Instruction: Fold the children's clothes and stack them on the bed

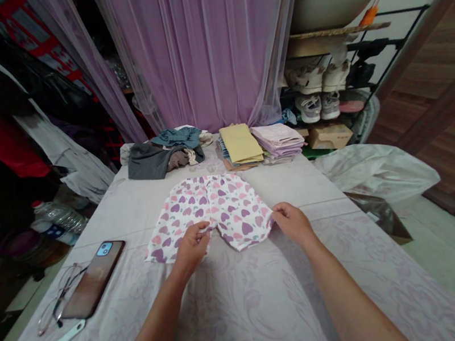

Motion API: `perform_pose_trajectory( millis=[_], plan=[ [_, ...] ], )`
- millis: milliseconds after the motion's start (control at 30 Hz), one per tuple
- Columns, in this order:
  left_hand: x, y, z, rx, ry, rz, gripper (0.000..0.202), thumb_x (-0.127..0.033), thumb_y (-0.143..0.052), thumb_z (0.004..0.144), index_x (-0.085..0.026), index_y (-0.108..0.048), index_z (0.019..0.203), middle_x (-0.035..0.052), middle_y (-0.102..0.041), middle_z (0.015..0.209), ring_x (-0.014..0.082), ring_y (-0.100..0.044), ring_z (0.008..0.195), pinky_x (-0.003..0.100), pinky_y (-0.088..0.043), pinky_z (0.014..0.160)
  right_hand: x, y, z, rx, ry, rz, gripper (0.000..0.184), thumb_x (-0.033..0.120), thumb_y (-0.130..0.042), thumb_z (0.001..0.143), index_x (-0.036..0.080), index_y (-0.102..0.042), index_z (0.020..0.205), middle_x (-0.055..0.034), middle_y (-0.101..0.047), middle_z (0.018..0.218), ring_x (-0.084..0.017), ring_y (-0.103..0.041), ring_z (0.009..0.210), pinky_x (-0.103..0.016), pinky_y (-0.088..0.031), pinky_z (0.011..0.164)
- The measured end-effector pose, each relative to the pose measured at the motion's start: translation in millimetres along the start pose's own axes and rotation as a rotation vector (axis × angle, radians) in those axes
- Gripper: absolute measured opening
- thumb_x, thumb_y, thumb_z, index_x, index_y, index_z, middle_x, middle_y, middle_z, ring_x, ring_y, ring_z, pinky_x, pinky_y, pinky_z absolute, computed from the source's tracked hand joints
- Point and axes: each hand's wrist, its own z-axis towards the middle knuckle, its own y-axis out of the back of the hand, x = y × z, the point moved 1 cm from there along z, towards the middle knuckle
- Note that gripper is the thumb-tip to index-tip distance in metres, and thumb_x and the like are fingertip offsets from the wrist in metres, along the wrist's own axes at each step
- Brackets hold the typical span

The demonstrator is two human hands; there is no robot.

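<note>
Two hands are ours: our left hand [192, 248] and right hand [292, 223], each grip closed in a pinch on a leg hem of the heart-print shorts [212, 213]. These lie flat at twelve o'clock on a patterned bed [242, 318]. We see a phone [93, 279] at ten o'clock, just beside glasses [58, 298], and folded clothes [240, 144] farther off at twelve.
</note>
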Motion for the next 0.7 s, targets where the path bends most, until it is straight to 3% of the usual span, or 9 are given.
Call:
perform_pose_trajectory(
  millis=[100, 167, 267, 367, 433, 500, 600, 700],
  plan=[
    [-0.7, 3.4, -7.9, -0.043, -0.175, 0.156, 0.036, -0.023, -0.060, 0.074, -0.021, -0.066, 0.110, 0.0068, -0.067, 0.112, 0.0202, -0.065, 0.097, 0.035, -0.052, 0.090, -0.2, -11.3, 7.1, -0.065, 0.023, 0.185, 0.021, 0.037, -0.054, 0.071, 0.021, -0.063, 0.082, 0.0023, -0.064, 0.064, -0.016, -0.057, 0.058, -0.026, -0.042, 0.056],
    [-0.5, 3.1, -12.5, -0.012, -0.205, 0.204, 0.037, -0.021, -0.062, 0.073, -0.022, -0.067, 0.110, 0.0067, -0.069, 0.112, 0.0227, -0.063, 0.104, 0.038, -0.047, 0.097, 4.0, -17.5, 12.8, -0.101, 0.028, 0.267, 0.026, 0.040, -0.056, 0.071, 0.021, -0.064, 0.087, 0.0010, -0.065, 0.067, -0.016, -0.056, 0.058, -0.026, -0.043, 0.055],
    [0.4, 2.3, -13.6, 0.094, -0.090, 0.084, 0.035, -0.027, -0.062, 0.077, -0.022, -0.066, 0.112, 0.0061, -0.073, 0.104, 0.0226, -0.066, 0.098, 0.037, -0.050, 0.092, 29.4, -27.4, 16.9, -0.146, 0.074, 0.346, 0.026, 0.038, -0.055, 0.072, 0.020, -0.064, 0.089, -0.0009, -0.067, 0.074, -0.016, -0.056, 0.060, -0.026, -0.045, 0.057],
    [0.7, 9.3, -8.3, 0.137, 0.105, -0.225, 0.037, -0.041, -0.060, 0.083, -0.020, -0.065, 0.112, 0.0078, -0.073, 0.104, 0.0220, -0.068, 0.093, 0.033, -0.053, 0.080, 80.5, -47.0, 5.5, -0.114, 0.233, 0.382, 0.020, 0.031, -0.052, 0.075, 0.021, -0.064, 0.086, -0.0008, -0.068, 0.080, -0.016, -0.056, 0.065, -0.027, -0.046, 0.064],
    [1.4, 20.8, -4.9, 0.072, 0.242, -0.490, 0.042, -0.049, -0.054, 0.087, -0.018, -0.063, 0.114, 0.0110, -0.070, 0.113, 0.0216, -0.067, 0.096, 0.032, -0.053, 0.079, 118.5, -67.2, -12.0, -0.017, 0.394, 0.360, 0.019, 0.024, -0.050, 0.076, 0.022, -0.065, 0.088, -0.0002, -0.069, 0.086, -0.015, -0.058, 0.071, -0.027, -0.047, 0.070],
    [2.9, 35.8, -4.2, 0.005, 0.330, -0.748, 0.048, -0.053, -0.044, 0.092, -0.016, -0.061, 0.117, 0.0134, -0.068, 0.117, 0.0199, -0.068, 0.096, 0.030, -0.054, 0.078, 149.0, -89.9, -31.7, 0.196, 0.552, 0.319, 0.024, 0.018, -0.051, 0.076, 0.023, -0.067, 0.093, 0.0002, -0.071, 0.092, -0.015, -0.061, 0.077, -0.025, -0.047, 0.073],
    [6.6, 57.4, -8.3, 0.013, 0.373, -0.975, 0.054, -0.056, -0.031, 0.096, -0.016, -0.059, 0.118, 0.0122, -0.071, 0.105, 0.0173, -0.069, 0.081, 0.028, -0.054, 0.069, 170.3, -115.2, -46.3, 0.495, 0.724, 0.280, 0.025, 0.018, -0.053, 0.081, 0.025, -0.069, 0.098, 0.0019, -0.072, 0.092, -0.014, -0.063, 0.081, -0.024, -0.047, 0.074],
    [10.9, 69.9, -13.3, 0.027, 0.412, -0.969, 0.047, -0.055, -0.042, 0.093, -0.018, -0.059, 0.117, 0.0080, -0.071, 0.097, 0.0159, -0.067, 0.073, 0.026, -0.054, 0.063, 166.5, -120.8, -23.7, 0.463, 0.691, 0.227, 0.020, 0.024, -0.052, 0.086, 0.025, -0.071, 0.095, 0.0021, -0.073, 0.089, -0.015, -0.065, 0.082, -0.025, -0.048, 0.076]
  ],
)
